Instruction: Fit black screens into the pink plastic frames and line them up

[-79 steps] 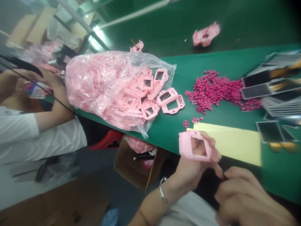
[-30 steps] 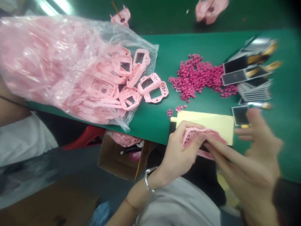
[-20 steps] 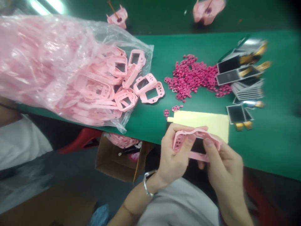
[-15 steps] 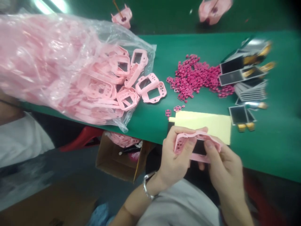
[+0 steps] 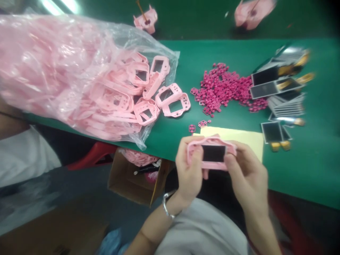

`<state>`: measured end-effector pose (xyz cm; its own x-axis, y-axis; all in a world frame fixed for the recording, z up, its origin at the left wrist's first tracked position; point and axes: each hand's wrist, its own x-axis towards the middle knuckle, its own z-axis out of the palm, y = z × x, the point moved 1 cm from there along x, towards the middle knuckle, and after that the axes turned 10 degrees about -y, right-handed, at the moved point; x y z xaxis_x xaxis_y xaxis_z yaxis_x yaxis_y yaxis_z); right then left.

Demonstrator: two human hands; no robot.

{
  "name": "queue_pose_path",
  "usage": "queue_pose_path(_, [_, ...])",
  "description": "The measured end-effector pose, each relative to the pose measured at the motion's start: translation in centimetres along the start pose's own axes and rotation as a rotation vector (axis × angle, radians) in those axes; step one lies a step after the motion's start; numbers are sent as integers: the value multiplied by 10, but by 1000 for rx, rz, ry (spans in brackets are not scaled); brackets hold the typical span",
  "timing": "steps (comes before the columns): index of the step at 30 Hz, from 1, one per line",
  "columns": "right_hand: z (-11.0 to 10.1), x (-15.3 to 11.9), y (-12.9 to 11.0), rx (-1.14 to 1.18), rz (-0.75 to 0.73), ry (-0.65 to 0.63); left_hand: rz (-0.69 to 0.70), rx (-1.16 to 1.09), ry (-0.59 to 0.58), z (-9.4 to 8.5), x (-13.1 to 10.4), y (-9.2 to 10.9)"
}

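Both hands grip a pink plastic game console shell (image 5: 212, 165) in front of my body, just over the near edge of the table. My left hand (image 5: 189, 170) is closed on its left end, thumb laid over the inside. At the right end my right hand (image 5: 243, 173) is closed on it too, its thumb beside the window. A dark rectangular screen (image 5: 214, 153) fills the window between my thumbs. Just beyond the shell lies a yellow sheet (image 5: 247, 141), partly covered by my hands.
A clear bag (image 5: 66, 71) spills pink shells (image 5: 176, 105) on the left. Magenta button pieces (image 5: 225, 86) lie heaped mid-table, with stacked screens (image 5: 285, 102) to their right. Below the table edge stands a cardboard box (image 5: 130, 180). Another person's white sleeve (image 5: 26, 156) shows at far left.
Both hands have moved the shell left and slightly up. It now tilts to face me more, so more of the dark screen shows. The whole view has shifted slightly.
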<state>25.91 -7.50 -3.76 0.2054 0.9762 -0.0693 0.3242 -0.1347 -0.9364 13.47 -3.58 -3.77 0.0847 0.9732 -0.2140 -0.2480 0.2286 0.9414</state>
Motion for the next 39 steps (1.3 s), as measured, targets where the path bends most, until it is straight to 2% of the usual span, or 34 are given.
queue_pose_path(3, [-6,-12,18,-459,-181,66,-16,-31,101,-15,13,-4])
queue_pose_path(5, [-3,-16,28,-745,-273,57,-21,-42,63,-18,17,-9])
queue_pose_path(8, [4,-12,36,-880,-317,35,-25,-74,-69,-9,18,-21])
queue_pose_path(10, [6,-9,37,-855,-342,50,-9,-36,-123,-1,18,-28])
queue_pose_path(12, [3,-9,36,-752,-365,36,20,43,-125,4,18,-33])
queue_pose_path(13, [-1,-11,36,-637,-373,8,31,80,-110,6,19,-35])
queue_pose_path(16, [-20,-20,32,-98,-331,-44,15,114,-85,4,24,-33])
queue_pose_path(18, [-35,-22,25,70,-216,13,-38,80,-126,2,26,-28])
queue_pose_path(19, [-42,-20,20,22,-156,43,-70,58,-158,1,27,-25])
queue_pose_path(21, [-51,-11,5,-205,-104,25,-130,31,-216,0,26,-17])
queue_pose_path(24, [-52,7,-17,-421,-156,-128,-154,75,-225,3,20,-6])
queue_pose_path(26, [-49,15,-26,-411,-171,-199,-112,140,-194,6,15,-2])
queue_pose_path(30, [-47,17,-31,-356,-136,-210,-43,224,-183,10,8,0])
queue_pose_path(36, [-51,12,-37,-365,-95,-213,-58,188,-161,12,6,-2])
queue_pose_path(39, [-51,11,-40,-343,-58,-214,-102,119,-200,13,5,-1])
